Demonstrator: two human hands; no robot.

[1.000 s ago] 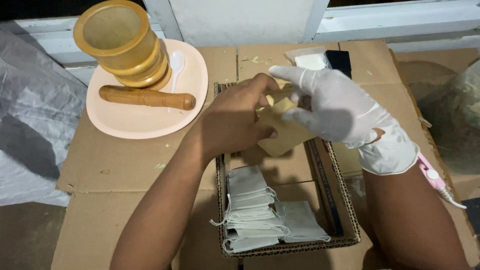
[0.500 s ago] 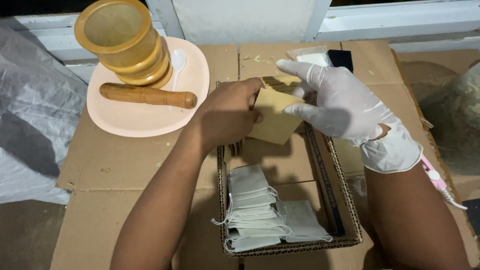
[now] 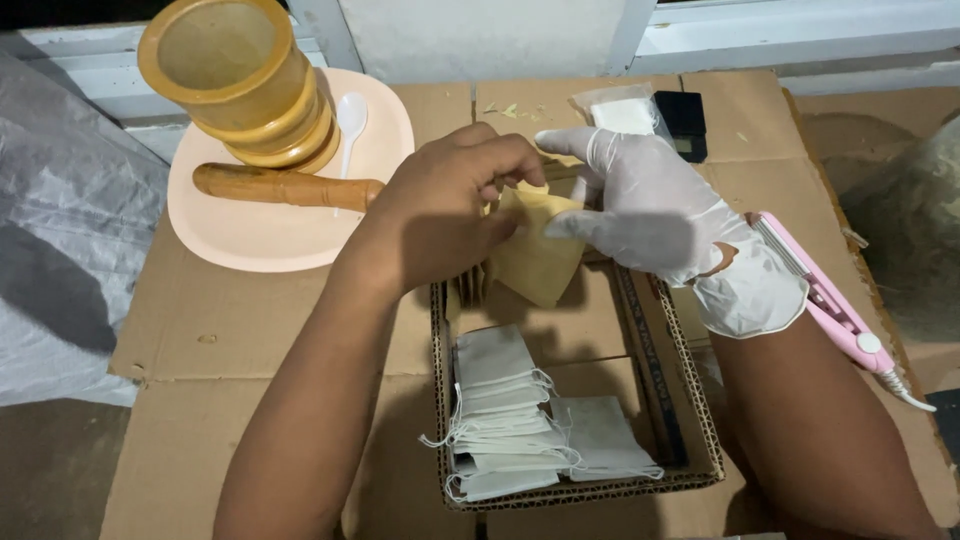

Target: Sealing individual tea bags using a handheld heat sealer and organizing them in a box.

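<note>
Cardboard-covered bench: above a cardboard tray (image 3: 700, 440) of white pouches (image 3: 500, 420), bare left hand (image 3: 450, 215) and gloved right hand (image 3: 650, 215) together pinch a tan paper packet (image 3: 535, 260), now lifted slightly higher.

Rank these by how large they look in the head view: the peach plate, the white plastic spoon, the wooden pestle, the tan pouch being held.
1. Peach plate
2. Wooden pestle
3. Tan pouch, partly hidden by the hands, so its place against the pestle is unsure
4. White plastic spoon

Bare cardboard (image 3: 250, 400) open at front left, peach plate (image 3: 250, 240) with stacked sieves (image 3: 240, 85) and wooden pestle (image 3: 285, 187) blocking rear left, pink sealer (image 3: 835, 305) along right, white pouches (image 3: 510, 415) filling the cardboard tray (image 3: 700, 420) front, rear corner free.
</note>
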